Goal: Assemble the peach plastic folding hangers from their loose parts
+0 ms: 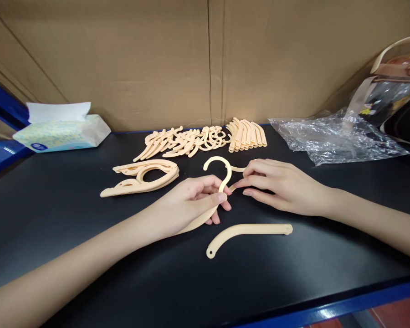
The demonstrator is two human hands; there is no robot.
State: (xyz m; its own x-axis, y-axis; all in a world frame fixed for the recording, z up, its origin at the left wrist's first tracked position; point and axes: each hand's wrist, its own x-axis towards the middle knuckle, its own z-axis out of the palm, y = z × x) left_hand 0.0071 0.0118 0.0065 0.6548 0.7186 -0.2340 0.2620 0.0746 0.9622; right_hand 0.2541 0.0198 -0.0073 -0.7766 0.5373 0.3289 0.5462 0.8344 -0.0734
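My left hand [194, 198] is closed around a beige plastic hanger part with a hook [227, 171]. The hook rises above the thumb, and the part's curved arm [200, 222] runs out below the palm. My right hand [280, 187] is close beside it, fingers bent and pressed together on a beige hanger piece [237, 168]. Most of that piece is hidden by the fingers, so its full shape cannot be seen. Nearer to me, a loose curved hanger arm [249, 229] with a hole at its end lies on the black table.
Folded hangers [143, 175] lie stacked at left. Behind them are a pile of loose hook parts [187, 141] and a row of hanger arms [248, 134]. A tissue pack [63, 132], a clear plastic bag [331, 136] and a bottle [392, 91] stand near the cardboard wall [150, 59].
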